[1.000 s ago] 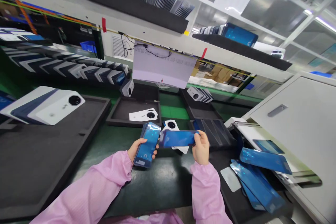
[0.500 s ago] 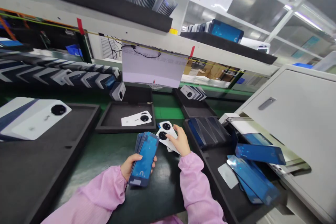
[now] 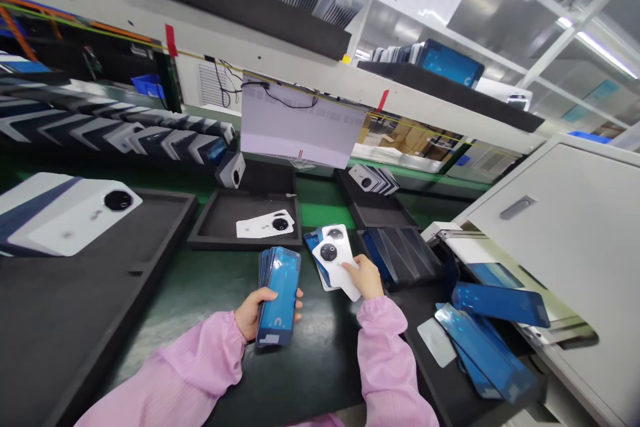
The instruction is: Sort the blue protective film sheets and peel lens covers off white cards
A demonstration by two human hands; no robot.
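Note:
My left hand is closed around a fanned stack of phone back covers. The front one shows blue film with a dark lower end. To its right, my right hand pinches the right edge of a white phone back cover with a round black camera ring. This cover lies over another white cover and a few blue-filmed ones, fanned on the dark green table. My right fingertips are partly hidden.
A black foam tray holding white covers sits behind my hands. Larger trays flank me: white covers on the left, loose blue-filmed pieces on the right. A white cabinet stands at the right; a shelf crosses above.
My right hand has moved from the pile's upper part down to the top white cover's right edge, and that cover has shifted. My left hand keeps its stack. The view has moved slightly.

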